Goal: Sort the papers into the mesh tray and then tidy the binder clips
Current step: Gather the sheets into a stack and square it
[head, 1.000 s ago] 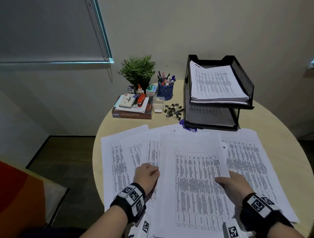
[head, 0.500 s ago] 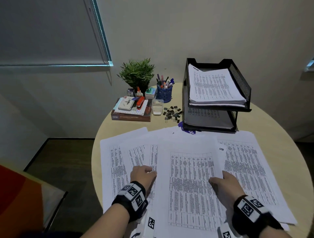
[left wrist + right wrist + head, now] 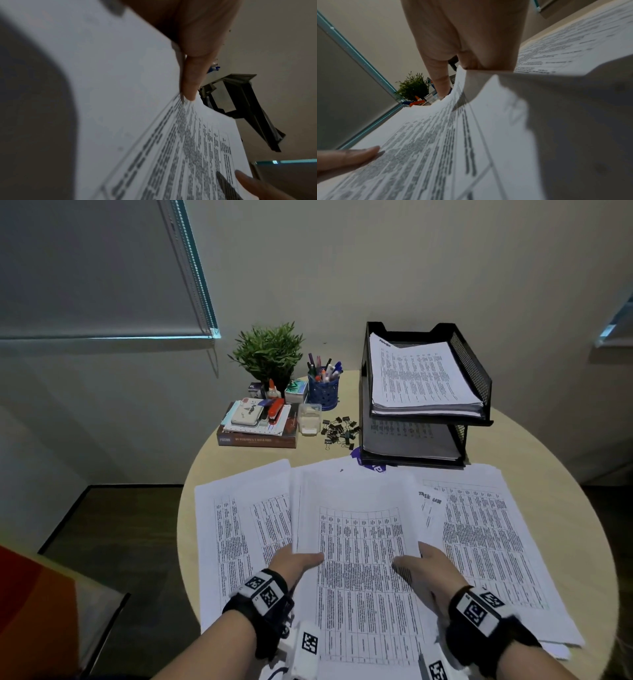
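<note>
left fingers point(image 3: 190, 75): thumb on top of the white printed-table sheet bundle point(image 3: 359, 559), other fingers under its left edge. Pinched, not spread.
right fingers point(image 3: 436, 65): same on the right edge; thumb flat on the print, fingers curled below the sheets.
left hand point(image 3: 294, 563): clamps the bundle at mid-height, wrist low over the table.
right hand point(image 3: 423, 571): mirrors it; both hands grip the one bundle, which bows up slightly between them.
bundle position: centre of the round beige wooden table point(image 3: 534, 453), on top of the spread, near edge toward the person. Whether it is fully off the sheets below, cannot tell.
loose papers left point(image 3: 236, 529): overlapping white sheets fanned out on the table.
loose papers right point(image 3: 486, 542): another spread, near the table's right rim.
black two-tier mesh tray point(image 3: 474, 371): far side of the table; top tier holds a thick stack, bottom tier also holds sheets.
small black binder clips point(image 3: 339, 430): scattered heap just beside the tray's left, next to a clear plastic box point(image 3: 309, 419). Untouched.
progress: paper sort part-done, judging by the filled tray. Left: this bundle, both spreads, then all the clips.
next, likely: lift, square up, carry to a tier.
</note>
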`<act>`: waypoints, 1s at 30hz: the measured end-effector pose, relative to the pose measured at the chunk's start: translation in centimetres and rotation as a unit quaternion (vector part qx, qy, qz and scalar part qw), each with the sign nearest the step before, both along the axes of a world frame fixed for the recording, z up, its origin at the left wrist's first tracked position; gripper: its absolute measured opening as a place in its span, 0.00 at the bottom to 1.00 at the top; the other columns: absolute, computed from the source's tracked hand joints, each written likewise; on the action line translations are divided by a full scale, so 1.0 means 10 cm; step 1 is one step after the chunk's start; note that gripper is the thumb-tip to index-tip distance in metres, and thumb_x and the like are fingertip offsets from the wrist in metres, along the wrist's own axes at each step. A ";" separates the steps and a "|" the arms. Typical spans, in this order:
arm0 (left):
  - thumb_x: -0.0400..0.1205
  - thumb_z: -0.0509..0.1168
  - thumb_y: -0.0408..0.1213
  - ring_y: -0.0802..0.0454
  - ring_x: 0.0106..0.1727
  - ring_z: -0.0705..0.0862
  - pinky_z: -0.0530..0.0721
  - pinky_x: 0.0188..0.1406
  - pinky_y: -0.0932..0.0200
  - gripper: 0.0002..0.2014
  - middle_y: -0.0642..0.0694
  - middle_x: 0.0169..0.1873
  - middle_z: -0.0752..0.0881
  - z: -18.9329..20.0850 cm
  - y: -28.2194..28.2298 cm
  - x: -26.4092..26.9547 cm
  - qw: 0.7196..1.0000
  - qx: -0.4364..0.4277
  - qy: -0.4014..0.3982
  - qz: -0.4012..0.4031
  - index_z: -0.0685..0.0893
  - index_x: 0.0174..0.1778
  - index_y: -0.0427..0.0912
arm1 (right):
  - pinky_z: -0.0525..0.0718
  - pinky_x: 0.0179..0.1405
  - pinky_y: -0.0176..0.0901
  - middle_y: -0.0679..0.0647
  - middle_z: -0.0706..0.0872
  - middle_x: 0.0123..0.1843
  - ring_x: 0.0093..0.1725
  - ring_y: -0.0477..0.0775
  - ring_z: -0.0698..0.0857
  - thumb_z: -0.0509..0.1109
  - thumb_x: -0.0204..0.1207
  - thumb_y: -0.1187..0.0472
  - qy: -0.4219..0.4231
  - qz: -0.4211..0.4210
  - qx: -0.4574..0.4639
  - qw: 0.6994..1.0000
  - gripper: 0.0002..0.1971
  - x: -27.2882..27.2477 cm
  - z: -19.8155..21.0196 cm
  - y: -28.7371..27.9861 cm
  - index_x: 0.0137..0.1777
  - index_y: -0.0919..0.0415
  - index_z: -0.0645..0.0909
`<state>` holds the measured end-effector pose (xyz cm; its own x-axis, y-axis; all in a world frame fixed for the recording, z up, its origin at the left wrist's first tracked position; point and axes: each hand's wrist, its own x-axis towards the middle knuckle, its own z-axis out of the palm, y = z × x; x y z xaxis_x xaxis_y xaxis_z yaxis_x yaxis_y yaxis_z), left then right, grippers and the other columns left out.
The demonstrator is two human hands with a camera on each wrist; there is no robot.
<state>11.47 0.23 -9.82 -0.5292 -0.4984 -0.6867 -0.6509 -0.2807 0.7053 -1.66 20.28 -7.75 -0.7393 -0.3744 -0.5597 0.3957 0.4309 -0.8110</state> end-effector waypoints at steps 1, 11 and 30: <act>0.73 0.75 0.43 0.39 0.75 0.71 0.69 0.72 0.45 0.43 0.37 0.75 0.70 -0.02 0.04 -0.01 1.000 0.005 -0.008 -0.007 0.60 0.79 0.35 | 0.78 0.29 0.28 0.56 0.85 0.39 0.36 0.51 0.81 0.68 0.77 0.70 -0.006 0.011 -0.005 1.000 0.03 0.00 0.00 0.02 0.50 0.70 0.79; 0.73 0.75 0.33 0.52 0.54 0.86 0.81 0.54 0.61 0.19 0.49 0.50 0.88 0.34 -0.01 -0.05 0.987 0.030 0.150 -0.048 0.82 0.59 0.39 | 0.65 0.71 0.48 0.48 0.85 0.52 0.55 0.48 0.81 0.78 0.70 0.62 -0.091 -0.024 -0.169 0.981 0.15 -0.07 0.15 0.21 0.54 0.59 0.78; 0.48 0.85 0.44 0.50 0.48 0.89 0.86 0.52 0.54 0.27 0.50 0.42 0.92 1.32 -0.37 -0.59 0.907 -0.100 0.409 0.010 0.88 0.43 0.47 | 0.86 0.45 0.32 0.40 0.92 0.38 0.41 0.37 0.90 0.77 0.65 0.72 0.221 -0.013 -0.285 0.933 0.15 -0.46 1.07 -0.12 0.50 0.57 0.85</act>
